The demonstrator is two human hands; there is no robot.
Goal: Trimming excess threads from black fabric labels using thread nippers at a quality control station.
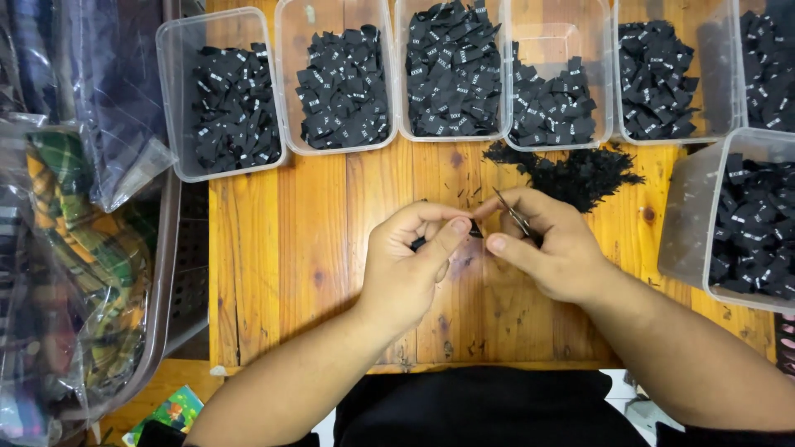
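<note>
Over the middle of a wooden table (315,248), my left hand (410,265) pinches a small black fabric label (418,243) between thumb and fingers; most of the label is hidden. My right hand (551,244) holds small metal scissors (513,213), their tips pointing up and left. The blades sit right beside the label at the fingertips of my left hand. A heap of black thread trimmings (580,172) lies on the wood just behind my right hand.
Several clear plastic tubs (178,99) filled with black labels line the table's far edge. Another tub (691,215) of labels stands at the right. Bagged plaid fabric (83,248) lies in a basket at the left.
</note>
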